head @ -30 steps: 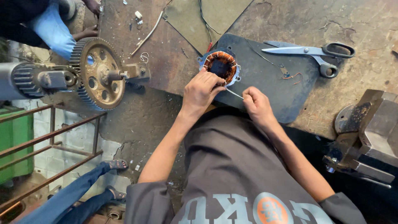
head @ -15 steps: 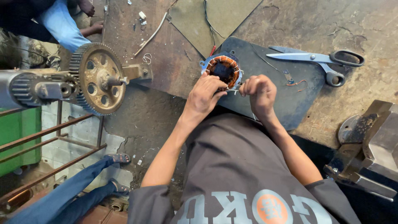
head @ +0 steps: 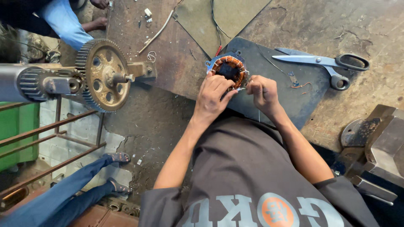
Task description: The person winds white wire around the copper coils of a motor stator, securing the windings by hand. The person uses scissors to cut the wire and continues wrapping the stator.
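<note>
Item one: a small round motor stator with copper-coloured windings and a blue-grey metal rim, lying flat on a dark, angular sheet-metal plate at the middle of your rough, stained desk. It sits at the plate's far left corner.

Item two: your left hand, fingers curled and pressed against the near edge of the stator, pinching at the winding there. What exactly lies between the fingertips is too small to tell.

Item three: your right hand, closed into a loose fist just right of the stator, gripping what looks like a thin strand of wire that runs towards the rim.

Step in hand, as judged: you are working wire at the near rim of the stator, one hand steadying, the other drawing the strand taut. The next move seems to call for keeping the stator from turning under your left hand while the right hand keeps even tension, without kinking the strand.

Item four: long steel scissors with black handles, lying closed on the far right of the plate, well apart from both hands.

Item five: a large brass-coloured toothed gear wheel on a shaft, far left, apart from the work.
</note>
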